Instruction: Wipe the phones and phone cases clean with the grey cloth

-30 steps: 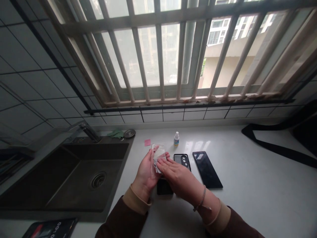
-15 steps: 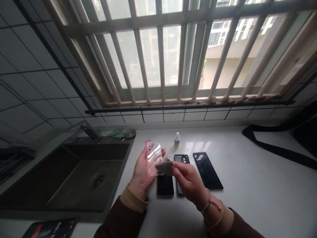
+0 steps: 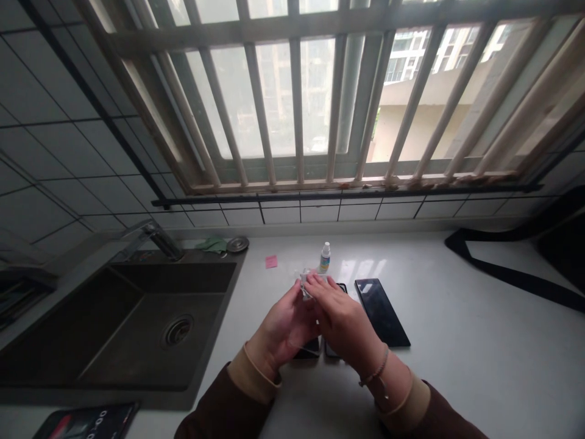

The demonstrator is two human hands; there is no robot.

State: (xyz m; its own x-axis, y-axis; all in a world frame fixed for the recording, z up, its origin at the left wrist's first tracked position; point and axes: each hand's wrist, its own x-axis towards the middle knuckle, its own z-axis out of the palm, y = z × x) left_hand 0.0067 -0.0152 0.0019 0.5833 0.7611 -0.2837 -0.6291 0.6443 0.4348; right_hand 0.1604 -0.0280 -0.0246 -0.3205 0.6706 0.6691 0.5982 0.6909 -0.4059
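My left hand (image 3: 290,323) is curled around a clear phone case (image 3: 303,286), whose upper edge shows past the fingertips. Laid over the front of that case is my right hand (image 3: 343,314), fingers pressed together. The grey cloth is out of sight, apparently under the right palm, and most of the case is covered too. Below the hands, a black phone (image 3: 307,350) and a dark phone case (image 3: 342,286) on the counter are partly hidden. A small white-capped bottle (image 3: 325,258) stands just beyond the fingertips.
To the right lies a black tablet-like slab (image 3: 382,312). A pink sticky note (image 3: 271,261) is on the white counter (image 3: 457,366). At left are a sink (image 3: 128,381) and faucet (image 3: 159,239); a phone with a lit screen (image 3: 86,422) lies in front. A black strap (image 3: 461,253) curves at right.
My right hand has moved up and left, over the clear case, and the grey cloth has gone from view. The left hand has turned the case right and tilted it. The pink note is now uncovered.
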